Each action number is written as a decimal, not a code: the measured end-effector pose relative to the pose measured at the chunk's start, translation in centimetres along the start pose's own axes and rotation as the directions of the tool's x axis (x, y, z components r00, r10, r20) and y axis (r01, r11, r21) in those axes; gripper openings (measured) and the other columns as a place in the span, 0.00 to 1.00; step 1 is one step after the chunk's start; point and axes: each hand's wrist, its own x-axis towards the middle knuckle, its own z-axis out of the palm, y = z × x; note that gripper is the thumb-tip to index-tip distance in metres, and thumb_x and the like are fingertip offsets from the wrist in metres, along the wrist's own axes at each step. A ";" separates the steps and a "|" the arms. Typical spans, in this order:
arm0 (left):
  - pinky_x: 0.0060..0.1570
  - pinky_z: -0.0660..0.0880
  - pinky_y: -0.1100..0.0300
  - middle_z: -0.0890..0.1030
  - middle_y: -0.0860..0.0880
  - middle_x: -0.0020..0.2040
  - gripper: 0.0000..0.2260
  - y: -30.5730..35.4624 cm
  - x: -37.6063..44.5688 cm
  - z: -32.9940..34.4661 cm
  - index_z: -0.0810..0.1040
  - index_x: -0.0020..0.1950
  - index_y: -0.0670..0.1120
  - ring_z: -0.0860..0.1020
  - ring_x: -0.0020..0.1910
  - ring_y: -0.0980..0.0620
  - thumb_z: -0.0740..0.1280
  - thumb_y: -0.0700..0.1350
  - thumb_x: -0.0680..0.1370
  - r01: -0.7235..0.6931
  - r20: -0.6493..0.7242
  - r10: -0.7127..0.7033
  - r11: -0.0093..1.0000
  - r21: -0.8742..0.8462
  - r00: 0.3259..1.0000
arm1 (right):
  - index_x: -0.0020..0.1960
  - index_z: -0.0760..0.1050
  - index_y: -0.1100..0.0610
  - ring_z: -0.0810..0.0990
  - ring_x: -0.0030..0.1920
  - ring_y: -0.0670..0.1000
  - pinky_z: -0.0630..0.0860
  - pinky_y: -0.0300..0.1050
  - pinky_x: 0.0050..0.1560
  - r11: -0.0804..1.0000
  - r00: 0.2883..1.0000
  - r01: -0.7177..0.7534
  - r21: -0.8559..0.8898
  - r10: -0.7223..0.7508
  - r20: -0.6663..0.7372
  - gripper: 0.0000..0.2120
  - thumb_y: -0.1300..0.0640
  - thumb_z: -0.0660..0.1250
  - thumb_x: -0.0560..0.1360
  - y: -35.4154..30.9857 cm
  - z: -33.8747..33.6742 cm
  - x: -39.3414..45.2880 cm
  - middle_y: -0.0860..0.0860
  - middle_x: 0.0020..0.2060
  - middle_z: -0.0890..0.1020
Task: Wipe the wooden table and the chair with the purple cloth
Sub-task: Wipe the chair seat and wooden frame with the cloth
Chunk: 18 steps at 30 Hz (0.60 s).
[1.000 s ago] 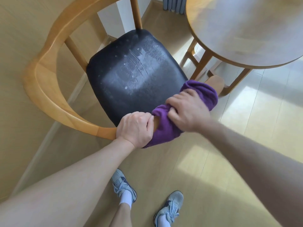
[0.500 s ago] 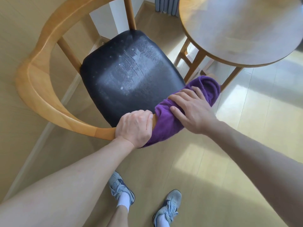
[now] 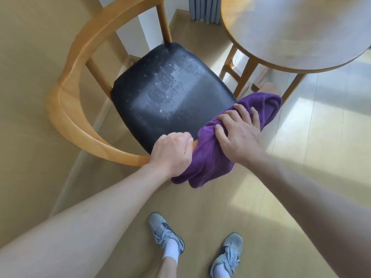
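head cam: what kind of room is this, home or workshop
Most likely a home dining corner: a round wooden table beside a wooden chair with a padded black seat, on pale wood flooring.

Lighting: bright daylight; sunlit patches are cast across the pale wooden plank floor [image 3: 313, 125]. Glare is seen on the round wooden tabletop [image 3: 301, 29] and black padded chair seat [image 3: 168, 97]. Edges are bowed by wide-angle distortion; forearms slightly blurred.
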 end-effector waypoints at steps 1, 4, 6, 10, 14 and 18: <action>0.47 0.72 0.48 0.79 0.50 0.40 0.19 -1.9 -0.6 -0.9 0.75 0.44 0.46 0.77 0.42 0.45 0.48 0.50 0.84 -0.028 0.033 0.025 0.995 0.096 0.999 | 0.56 0.78 0.49 0.64 0.74 0.52 0.47 0.59 0.79 1.000 1.000 0.024 -0.015 -0.024 0.014 0.21 0.42 0.49 0.81 0.3 -0.2 0.3 0.47 0.60 0.79; 0.45 0.74 0.49 0.80 0.50 0.39 0.22 -9.2 -3.1 -4.1 0.77 0.41 0.48 0.79 0.41 0.46 0.48 0.51 0.86 -0.099 0.122 0.052 0.903 0.418 0.991 | 0.52 0.80 0.52 0.64 0.74 0.51 0.47 0.57 0.80 0.977 0.976 -0.204 0.070 0.208 -0.064 0.20 0.45 0.53 0.78 -2.5 0.3 0.0 0.48 0.58 0.80; 0.43 0.74 0.51 0.82 0.51 0.40 0.23 -11.9 -3.8 -5.4 0.80 0.41 0.50 0.80 0.40 0.47 0.48 0.51 0.85 -0.140 0.135 0.080 0.835 0.532 0.988 | 0.53 0.81 0.52 0.61 0.77 0.52 0.45 0.57 0.80 0.911 0.910 -0.393 0.126 0.404 -0.087 0.18 0.47 0.55 0.77 -6.8 1.4 -0.8 0.48 0.60 0.80; 0.39 0.77 0.52 0.82 0.50 0.37 0.23 -11.8 -3.5 -4.7 0.78 0.39 0.50 0.80 0.37 0.47 0.48 0.53 0.83 -0.176 0.124 0.127 0.795 0.581 0.984 | 0.49 0.80 0.52 0.68 0.71 0.54 0.45 0.60 0.80 0.955 0.956 -0.290 0.054 0.292 -0.020 0.17 0.46 0.55 0.78 -13.2 3.7 -3.2 0.48 0.53 0.81; 0.36 0.73 0.52 0.82 0.49 0.36 0.23 -12.2 -3.8 -4.6 0.80 0.37 0.49 0.79 0.36 0.46 0.50 0.52 0.83 -0.162 0.057 0.159 0.794 0.586 0.986 | 0.43 0.75 0.53 0.78 0.49 0.55 0.63 0.57 0.72 0.984 0.984 0.178 -0.026 -0.177 0.036 0.17 0.43 0.55 0.79 -10.6 2.9 -2.9 0.49 0.41 0.81; 0.36 0.70 0.52 0.82 0.50 0.34 0.24 -12.2 -3.6 -4.2 0.80 0.36 0.49 0.78 0.35 0.46 0.49 0.52 0.83 -0.155 0.053 0.153 0.797 0.584 0.987 | 0.37 0.71 0.54 0.77 0.41 0.57 0.70 0.54 0.57 0.949 0.953 0.280 -0.145 -0.257 0.160 0.21 0.39 0.54 0.77 -4.6 0.4 1.0 0.49 0.34 0.79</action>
